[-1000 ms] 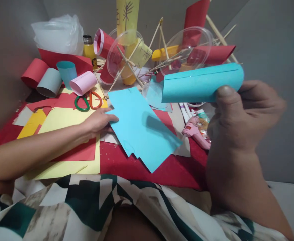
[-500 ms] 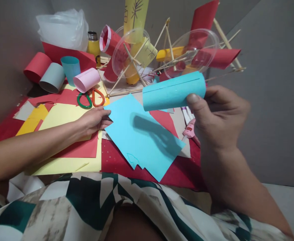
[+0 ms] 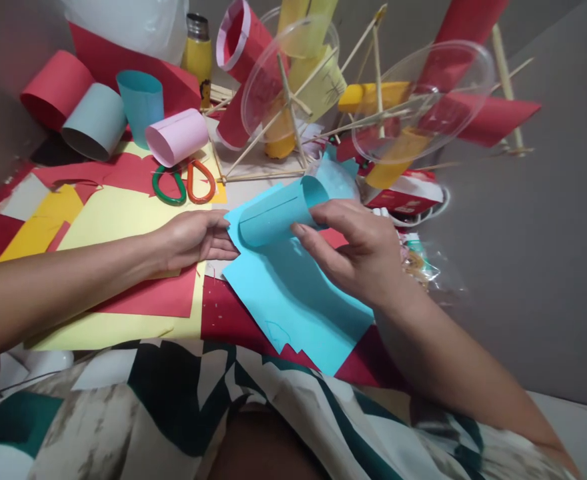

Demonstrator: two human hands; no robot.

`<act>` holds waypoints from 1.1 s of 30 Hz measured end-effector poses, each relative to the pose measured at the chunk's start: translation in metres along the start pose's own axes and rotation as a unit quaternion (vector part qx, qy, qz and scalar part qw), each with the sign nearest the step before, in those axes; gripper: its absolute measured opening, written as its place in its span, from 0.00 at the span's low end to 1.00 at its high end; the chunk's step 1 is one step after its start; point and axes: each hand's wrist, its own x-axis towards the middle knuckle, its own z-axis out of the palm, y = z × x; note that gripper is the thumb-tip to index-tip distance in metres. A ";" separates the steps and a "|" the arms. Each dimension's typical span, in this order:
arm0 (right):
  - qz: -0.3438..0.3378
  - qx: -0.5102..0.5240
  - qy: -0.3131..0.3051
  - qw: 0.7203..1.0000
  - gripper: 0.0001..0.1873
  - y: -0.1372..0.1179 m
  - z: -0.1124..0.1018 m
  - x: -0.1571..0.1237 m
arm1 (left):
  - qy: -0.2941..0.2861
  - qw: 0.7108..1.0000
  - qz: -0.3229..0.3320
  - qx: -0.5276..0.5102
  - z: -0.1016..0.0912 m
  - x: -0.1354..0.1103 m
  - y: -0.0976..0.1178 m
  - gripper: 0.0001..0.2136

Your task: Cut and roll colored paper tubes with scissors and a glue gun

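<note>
My right hand (image 3: 356, 243) pinches a blue paper tube (image 3: 276, 213) by its right-hand end, thumb in front and fingers at the open rim. A dark line runs along the tube, which lies tilted just over a blue paper sheet (image 3: 303, 300); whether they touch I cannot tell. At the sheet's left corner my left hand (image 3: 206, 237) grips the edge with its fingertips, partly hidden by paper. Drawn lines and a notched edge show on the sheet's near side. Scissors (image 3: 201, 181) with green and orange handles lie behind my left hand, their blades out of sight.
Red, grey, blue and pink paper tubes (image 3: 177, 138) stand or lie at the back left. A stick frame (image 3: 263, 175) with clear plastic discs (image 3: 423, 100) and coloured tubes fills the back. Yellow sheets (image 3: 123, 223) and red scraps lie left; a yellow bottle (image 3: 198, 57) stands behind.
My right hand has brought the blue tube down and left, over the blue sheet. My left hand stays at the sheet's corner. The view has shifted, uncovering items at the right.
</note>
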 end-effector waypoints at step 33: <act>-0.077 -0.003 -0.062 0.995 0.06 -0.002 0.021 0.016 | -0.050 0.997 -0.022 -0.062 -0.005 0.002 -0.003 0.17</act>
